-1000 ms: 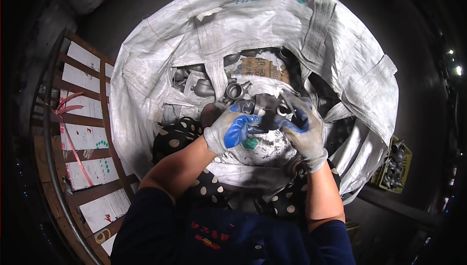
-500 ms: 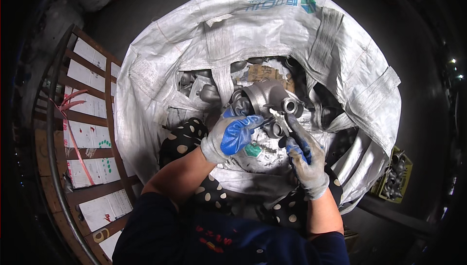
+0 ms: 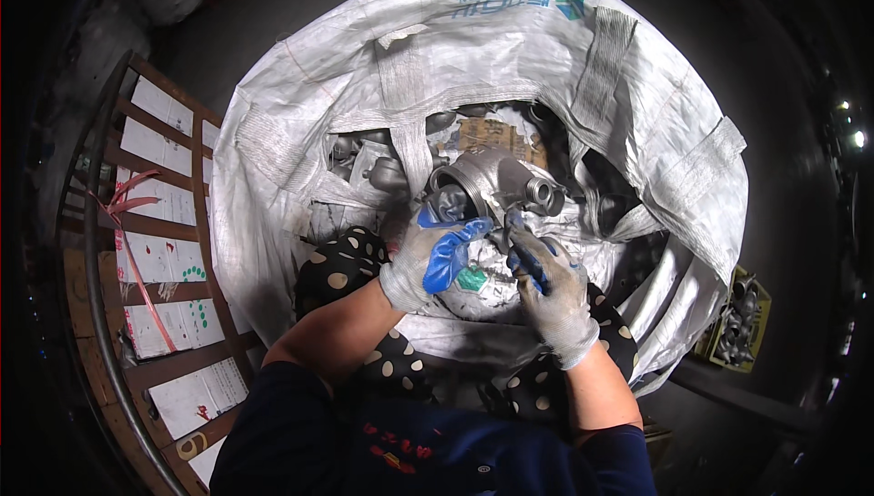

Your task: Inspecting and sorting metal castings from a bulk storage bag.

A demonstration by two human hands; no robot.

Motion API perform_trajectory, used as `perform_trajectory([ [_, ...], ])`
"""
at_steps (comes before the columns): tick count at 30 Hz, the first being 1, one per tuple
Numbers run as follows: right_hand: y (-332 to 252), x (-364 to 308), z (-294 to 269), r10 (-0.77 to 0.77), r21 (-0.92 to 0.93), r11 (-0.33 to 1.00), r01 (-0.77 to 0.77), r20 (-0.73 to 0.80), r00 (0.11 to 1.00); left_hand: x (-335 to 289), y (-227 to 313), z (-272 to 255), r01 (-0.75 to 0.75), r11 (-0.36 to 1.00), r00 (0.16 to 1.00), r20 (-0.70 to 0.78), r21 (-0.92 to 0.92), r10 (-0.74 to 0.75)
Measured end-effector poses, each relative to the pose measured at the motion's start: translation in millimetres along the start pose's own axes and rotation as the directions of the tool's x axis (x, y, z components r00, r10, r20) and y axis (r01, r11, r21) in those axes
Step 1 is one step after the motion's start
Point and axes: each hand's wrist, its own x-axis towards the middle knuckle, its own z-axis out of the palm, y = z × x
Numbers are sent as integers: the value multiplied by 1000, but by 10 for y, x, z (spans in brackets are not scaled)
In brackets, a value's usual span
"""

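A grey metal pipe fitting [image 3: 499, 173] with a wide threaded mouth and a small threaded side outlet sits in the middle of a large white woven bag. My left hand [image 3: 428, 255], in a grey glove with blue coating, grips the fitting at its wide left mouth. Just below the fitting, my right hand [image 3: 552, 297] has its gloved fingers curled together, the tips close to the fitting's underside. Something thin seems to be held there, but the fingers mostly hide it.
The white woven bag [image 3: 337, 50] surrounds the work with its rolled rim and straps. More grey metal parts [image 3: 387, 173] lie inside, beside brown cardboard [image 3: 492, 134]. A slatted rack with white panels [image 3: 162, 200] stands left. At right is a yellow crate [image 3: 748, 357] of metal parts.
My right hand has moved left and in under the fitting; the pale, thin thing at its fingertips is now mostly hidden. The fitting has turned slightly. My left hand keeps its hold.
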Motion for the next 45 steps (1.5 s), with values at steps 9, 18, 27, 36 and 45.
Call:
perform_trajectory([
  [9,41,-18,-9,45,-169,985,-24,125,991,20,135,150,128,933,990,-9,-335,-140],
  [18,233,7,-194,99,392,908,-150,146,984,15,-47,-229,158,951,987,70,-266,-144],
  [27,251,109,-196,277,739,417,-529,451,849,60,-53,-145,160,936,987,49,-314,-153],
  [36,275,136,-242,344,574,572,-586,481,807,41,-71,-356,233,875,972,135,-425,-193],
  [45,267,67,-109,205,470,851,-234,112,972,58,-7,-54,137,948,985,-58,-286,-160],
])
